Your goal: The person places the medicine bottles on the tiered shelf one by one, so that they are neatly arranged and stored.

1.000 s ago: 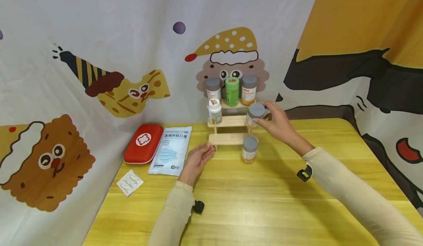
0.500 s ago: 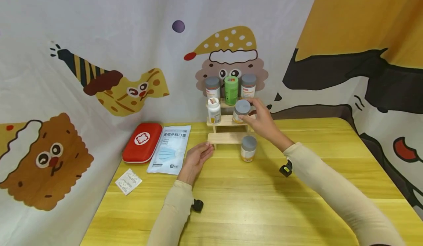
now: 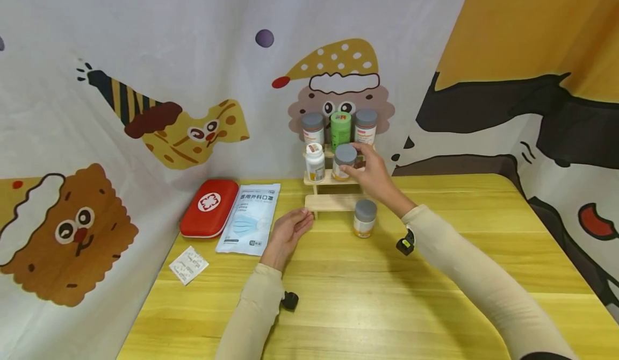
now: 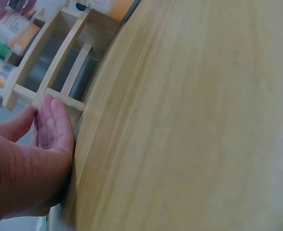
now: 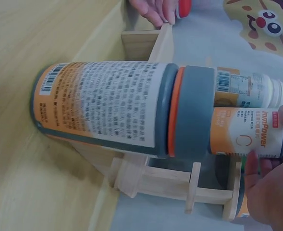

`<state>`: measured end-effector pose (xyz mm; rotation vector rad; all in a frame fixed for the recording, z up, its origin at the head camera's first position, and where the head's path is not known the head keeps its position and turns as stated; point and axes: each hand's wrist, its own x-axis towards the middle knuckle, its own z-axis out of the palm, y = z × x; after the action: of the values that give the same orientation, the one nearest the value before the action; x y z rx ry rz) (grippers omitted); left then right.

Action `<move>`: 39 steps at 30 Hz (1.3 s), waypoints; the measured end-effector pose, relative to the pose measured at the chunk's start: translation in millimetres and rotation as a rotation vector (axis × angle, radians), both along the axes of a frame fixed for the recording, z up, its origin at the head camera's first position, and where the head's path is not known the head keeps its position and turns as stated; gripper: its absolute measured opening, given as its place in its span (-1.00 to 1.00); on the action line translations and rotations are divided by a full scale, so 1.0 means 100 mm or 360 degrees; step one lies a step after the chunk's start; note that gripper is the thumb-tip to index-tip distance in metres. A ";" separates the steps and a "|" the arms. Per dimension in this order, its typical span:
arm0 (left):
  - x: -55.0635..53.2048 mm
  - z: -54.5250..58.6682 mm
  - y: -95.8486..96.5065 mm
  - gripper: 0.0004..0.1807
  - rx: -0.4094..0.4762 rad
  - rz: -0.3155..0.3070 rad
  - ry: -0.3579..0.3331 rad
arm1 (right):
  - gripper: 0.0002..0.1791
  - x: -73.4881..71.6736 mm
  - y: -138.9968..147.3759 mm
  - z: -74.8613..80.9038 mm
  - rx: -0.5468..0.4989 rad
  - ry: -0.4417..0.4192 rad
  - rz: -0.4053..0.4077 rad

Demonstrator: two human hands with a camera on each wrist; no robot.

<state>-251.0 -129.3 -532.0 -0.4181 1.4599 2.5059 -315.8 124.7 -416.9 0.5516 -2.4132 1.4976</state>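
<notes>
On the middle step of a small wooden tiered rack (image 3: 333, 203), my right hand (image 3: 374, 174) grips a grey-lidded supplement bottle (image 3: 341, 171) between thumb and fingers. Its orange and white label shows in the right wrist view, with the fingers (image 5: 252, 173) round its upper end. To its left stands a white bottle (image 3: 315, 164). My left hand (image 3: 290, 232) lies at the rack's lower left end; in the left wrist view its fairly straight fingers (image 4: 59, 120) touch the end of the bottom step. Another grey-lidded bottle (image 3: 365, 218) stands on the table before the rack's right end.
Two grey-lidded bottles (image 3: 312, 128) and a green canister (image 3: 340, 129) fill the top step. Left of the rack are a mask packet (image 3: 249, 220), a red first-aid case (image 3: 209, 208) and a small white sachet (image 3: 189, 266). A patterned curtain (image 3: 193, 37) hangs behind the table.
My right hand has carried the grey-lidded bottle leftward along the middle step, from its right end to near the white bottle. The left hand stays at the rack's left end.
</notes>
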 end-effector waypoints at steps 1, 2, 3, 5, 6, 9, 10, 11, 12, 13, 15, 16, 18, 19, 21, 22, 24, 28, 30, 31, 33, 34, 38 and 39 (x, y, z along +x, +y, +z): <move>0.00 0.00 0.00 -0.65 -0.0003 -0.0002 0.0003 | -0.29 0.00 0.00 0.01 -0.0010 -0.0027 -0.0007; 0.00 0.01 0.00 -0.65 -0.0005 -0.0006 0.0004 | -0.28 0.00 -0.01 0.02 -0.0025 -0.0052 -0.0014; 0.00 0.01 0.01 -0.64 -0.0010 -0.0009 0.0006 | -0.28 0.00 -0.01 0.03 -0.0033 -0.0069 -0.0020; 0.00 0.02 0.01 -0.64 -0.0010 -0.0010 0.0011 | -0.29 -0.02 -0.02 0.06 -0.0041 -0.0099 -0.0030; 0.00 0.03 0.01 -0.64 -0.0012 -0.0010 0.0014 | -0.29 -0.02 -0.02 0.07 -0.0036 -0.0108 -0.0040; -0.01 0.02 0.01 -0.64 -0.0019 -0.0010 0.0023 | -0.29 -0.04 -0.04 0.09 -0.0001 -0.0118 -0.0075; -0.02 0.02 0.01 -0.63 -0.0022 -0.0009 0.0028 | -0.29 -0.05 -0.05 0.09 0.0009 -0.0122 -0.0085; -0.02 0.01 0.01 -0.63 -0.0025 -0.0009 0.0029 | -0.29 -0.05 -0.06 0.10 0.0020 -0.0126 -0.0094; -0.03 0.01 0.01 -0.63 -0.0029 -0.0007 0.0030 | -0.28 -0.05 -0.07 0.10 0.0028 -0.0134 -0.0103; -0.03 0.01 0.01 -0.62 -0.0031 -0.0005 0.0029 | -0.27 -0.06 -0.07 0.11 0.0031 -0.0149 -0.0109; -0.03 0.01 0.01 -0.62 -0.0037 -0.0005 0.0026 | -0.27 -0.06 -0.09 0.13 0.0035 -0.0171 -0.0123; -0.03 0.01 0.01 -0.62 -0.0036 -0.0003 0.0021 | -0.27 -0.06 -0.09 0.13 0.0038 -0.0177 -0.0134; -0.02 0.01 0.01 -0.62 -0.0039 0.0000 0.0018 | -0.27 -0.07 -0.10 0.14 0.0057 -0.0174 -0.0164; -0.02 0.01 0.01 -0.63 -0.0038 0.0001 0.0017 | -0.27 -0.06 -0.10 0.14 0.0067 -0.0169 -0.0177; -0.01 0.00 0.01 -0.63 -0.0030 0.0004 0.0013 | -0.27 -0.06 -0.10 0.14 0.0084 -0.0154 -0.0206; -0.01 0.00 0.01 -0.64 -0.0026 0.0006 0.0015 | -0.27 -0.06 -0.10 0.13 0.0096 -0.0147 -0.0216; -0.01 -0.01 0.02 -0.64 -0.0021 0.0007 0.0014 | -0.28 -0.06 -0.10 0.13 0.0101 -0.0150 -0.0227; -0.01 -0.02 0.02 -0.66 -0.0012 0.0008 0.0003 | -0.28 -0.05 -0.12 0.13 0.0087 -0.0191 -0.0236; -0.01 -0.02 0.02 -0.66 -0.0011 0.0011 -0.0006 | -0.28 -0.05 -0.13 0.14 0.0078 -0.0218 -0.0241; -0.01 -0.02 0.02 -0.66 -0.0012 0.0013 -0.0008 | -0.28 -0.05 -0.13 0.14 0.0074 -0.0231 -0.0244; -0.01 -0.02 0.02 -0.66 -0.0010 0.0020 -0.0012 | -0.28 -0.05 -0.14 0.15 0.0074 -0.0247 -0.0251; -0.01 -0.02 0.02 -0.66 -0.0011 0.0021 -0.0012 | -0.29 -0.05 -0.14 0.15 0.0076 -0.0252 -0.0255; -0.02 -0.02 0.02 -0.65 -0.0017 0.0025 -0.0012 | -0.29 -0.04 -0.14 0.16 0.0086 -0.0259 -0.0276; -0.02 -0.02 0.02 -0.65 -0.0019 0.0024 -0.0011 | -0.29 -0.04 -0.14 0.16 0.0088 -0.0259 -0.0279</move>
<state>-253.1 -127.2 -533.7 -0.4407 1.4753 2.5060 -320.1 110.2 -400.4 0.2286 -2.5554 1.4568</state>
